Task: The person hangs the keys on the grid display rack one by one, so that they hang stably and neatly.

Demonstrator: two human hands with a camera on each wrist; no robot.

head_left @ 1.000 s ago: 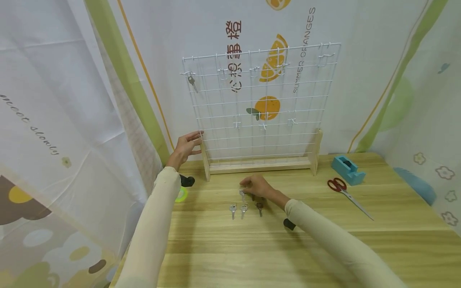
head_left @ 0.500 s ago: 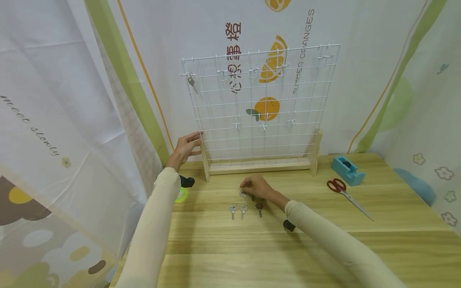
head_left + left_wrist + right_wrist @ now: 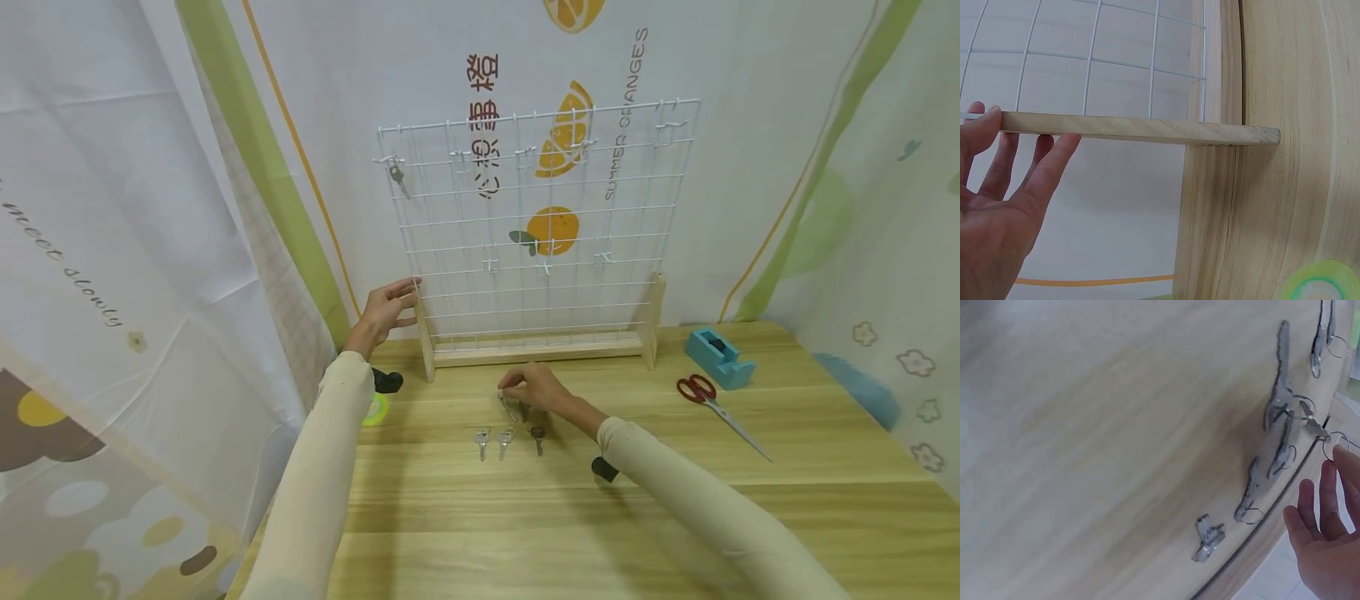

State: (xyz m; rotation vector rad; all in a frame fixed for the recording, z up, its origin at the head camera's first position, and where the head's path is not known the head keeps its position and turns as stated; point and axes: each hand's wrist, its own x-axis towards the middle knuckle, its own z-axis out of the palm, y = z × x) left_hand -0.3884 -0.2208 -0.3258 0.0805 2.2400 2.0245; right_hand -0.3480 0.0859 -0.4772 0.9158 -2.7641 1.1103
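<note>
With thumb and fingers on opposite sides, my left hand (image 3: 386, 310) grips the pale wooden side post (image 3: 1135, 128) of a white wire grid rack, near its upper end. My right hand (image 3: 536, 387) is low over the table before the rack, pinching the split ring of a silver key (image 3: 1315, 427) between thumb and index finger; the key dangles at a slant. Several other keys lie close by, among them two silver ones (image 3: 482, 441) and a darker one (image 3: 537, 437). Another key (image 3: 399, 177) hangs from the rack's upper left hook.
White hooks sit in two rows on the grid above the wooden base bar (image 3: 540, 353). To the right lie red-handled scissors (image 3: 723, 417) and a blue tape dispenser (image 3: 720, 358). A yellow-green tape roll (image 3: 376, 409) is beside my left forearm. A small metal clip-like piece (image 3: 1209, 539) lies near the keys.
The key at my right fingertips has tilted and come up by its ring. My left hand stays on the post. The head view has shifted slightly.
</note>
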